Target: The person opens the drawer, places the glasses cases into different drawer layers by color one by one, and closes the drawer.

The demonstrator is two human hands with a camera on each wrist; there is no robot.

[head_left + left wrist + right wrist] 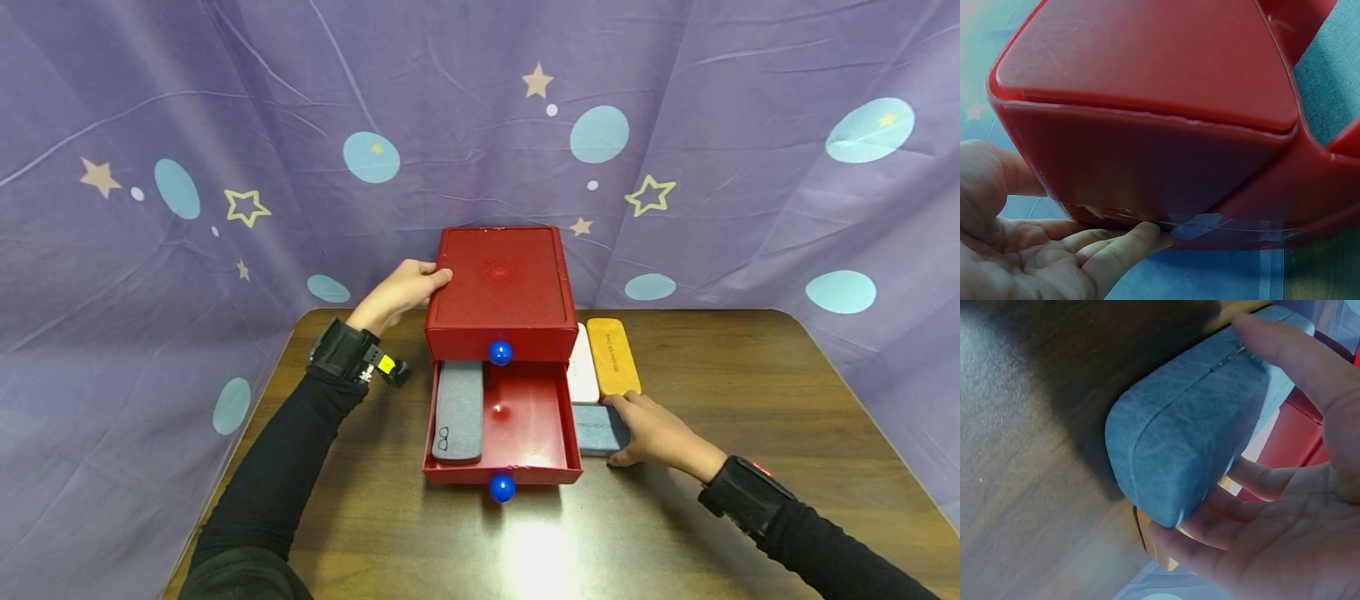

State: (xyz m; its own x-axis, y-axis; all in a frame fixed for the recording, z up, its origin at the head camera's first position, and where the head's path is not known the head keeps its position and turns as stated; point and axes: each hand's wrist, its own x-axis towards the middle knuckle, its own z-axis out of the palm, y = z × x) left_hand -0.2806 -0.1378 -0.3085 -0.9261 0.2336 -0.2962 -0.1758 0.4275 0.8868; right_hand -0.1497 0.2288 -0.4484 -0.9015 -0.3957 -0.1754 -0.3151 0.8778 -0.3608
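A red two-drawer box [501, 279] stands at the middle of the table, its lower drawer [528, 417] pulled out. Inside that drawer's left side lies a grey glasses case [459, 412]. My left hand [401, 293] rests against the box's left side near the back, thumb on the top edge; in the left wrist view its fingers [1125, 247] touch the box fairly straight. To the right of the drawer, my right hand [663, 433] grips a blue glasses case [597, 429]. The right wrist view shows the thumb on one long side of the blue case [1172, 425] and fingers on the other.
Behind the blue case lie a white case [582, 367], partly hidden by the box, and a yellow case [613, 358]. Blue knobs [501, 352] stick out from the drawer fronts. A purple patterned curtain [480, 108] hangs right behind the wooden table [750, 375].
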